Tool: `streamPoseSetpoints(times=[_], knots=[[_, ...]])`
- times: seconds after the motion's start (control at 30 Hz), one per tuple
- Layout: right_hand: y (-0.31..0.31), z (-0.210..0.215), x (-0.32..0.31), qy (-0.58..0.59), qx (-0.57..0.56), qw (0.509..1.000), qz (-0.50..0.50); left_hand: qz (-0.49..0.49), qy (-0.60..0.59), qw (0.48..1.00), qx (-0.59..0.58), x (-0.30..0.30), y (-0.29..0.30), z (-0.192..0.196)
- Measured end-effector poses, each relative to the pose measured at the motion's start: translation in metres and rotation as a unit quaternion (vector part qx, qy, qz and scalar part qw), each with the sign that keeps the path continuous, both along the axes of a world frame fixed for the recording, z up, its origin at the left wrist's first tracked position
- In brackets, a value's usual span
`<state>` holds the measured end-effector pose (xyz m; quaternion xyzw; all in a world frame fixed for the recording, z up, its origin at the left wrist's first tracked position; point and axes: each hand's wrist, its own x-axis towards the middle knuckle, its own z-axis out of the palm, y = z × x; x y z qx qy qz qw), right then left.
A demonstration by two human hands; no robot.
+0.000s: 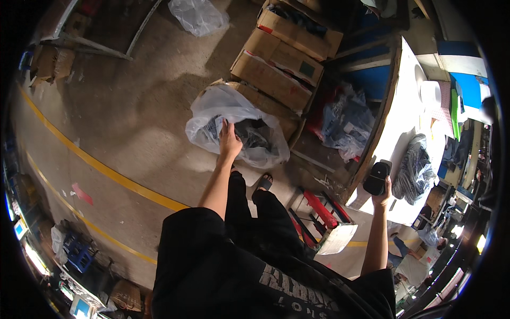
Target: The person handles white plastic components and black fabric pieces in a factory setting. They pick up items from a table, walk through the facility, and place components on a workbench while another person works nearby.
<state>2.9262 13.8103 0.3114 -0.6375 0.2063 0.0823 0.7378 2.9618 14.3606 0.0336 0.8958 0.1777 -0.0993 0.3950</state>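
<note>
My left hand reaches down to the mouth of a translucent plastic bag that lines a carton on the floor. Its fingers are closed at a small whitish piece; whether they grip this piece or the bag's film is hard to tell. Dark items lie inside the bag. Over the edge of the white table, my right hand grips a black, rounded, flat item with a small pale mark. Beside it on the table rests a clear plastic bag of black things.
Closed cardboard cartons stand beyond the lined one. Under the white table, a shelf holds plastic-wrapped goods. A red-framed stool stands near my legs. Another plastic bag lies on the floor, left of the cartons.
</note>
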Motion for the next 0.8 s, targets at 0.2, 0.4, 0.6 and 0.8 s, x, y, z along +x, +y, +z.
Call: streamPoseSetpoints(times=[0.2,0.4,0.6,0.8], knots=[[-0.035,-0.052,-0.015,-0.360,-0.479,0.794,0.107,-0.012,-0.028,0.997,0.072,-0.007,0.042,0.049],[-0.037,-0.058,-0.012,-0.368,-0.624,0.679,0.122,-0.003,0.076,0.997,-0.021,-0.049,0.068,0.081],[0.016,-0.024,0.009,-0.430,-0.543,0.716,0.091,-0.006,0.123,0.991,-0.060,-0.099,0.101,0.109],[0.104,-0.015,0.030,-0.038,-0.078,0.981,-0.171,0.255,0.224,0.892,-0.299,-0.143,0.222,0.106]])
